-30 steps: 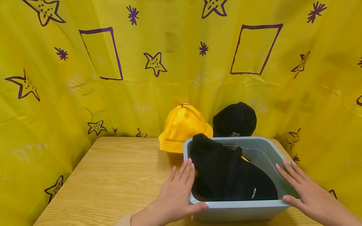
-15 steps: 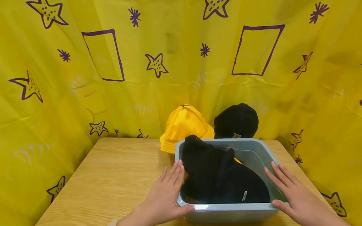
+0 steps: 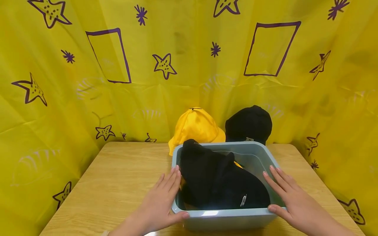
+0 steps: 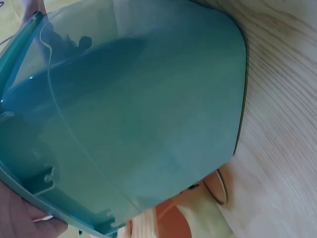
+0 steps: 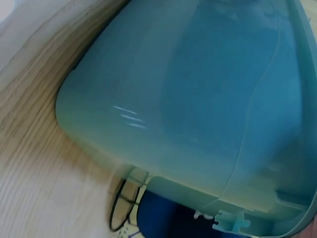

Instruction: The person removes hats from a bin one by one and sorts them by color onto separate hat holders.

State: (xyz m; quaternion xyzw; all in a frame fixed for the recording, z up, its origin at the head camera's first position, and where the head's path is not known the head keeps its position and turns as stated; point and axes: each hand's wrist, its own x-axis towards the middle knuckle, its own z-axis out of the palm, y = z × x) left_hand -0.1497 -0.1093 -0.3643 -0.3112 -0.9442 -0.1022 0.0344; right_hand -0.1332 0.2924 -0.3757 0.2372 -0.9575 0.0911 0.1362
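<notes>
The blue tub (image 3: 227, 213) stands on the table (image 3: 127, 183) between the two hands, with the dark heap (image 3: 218, 183) of caps or cloth inside it reaching up to the far left corner. The left hand (image 3: 156, 203) lies along the left rim, its fingers straight and nearly pressed together, thumb out along the near edge; the right hand (image 3: 298, 201) mirrors it on the right rim, fingers straight and slightly spread, and neither hand pinches anything. This reads as steadying or shifting the tub, so even pressure from both sides should suit best: a stronger push on one would probably swing it askew. Keep the base flat, since the fingers seem laid on rather than hooked under for a lift, and mind the back wall, because the yellow hat (image 3: 195, 126) and the black cap (image 3: 249, 124) stand behind it and could be knocked
</notes>
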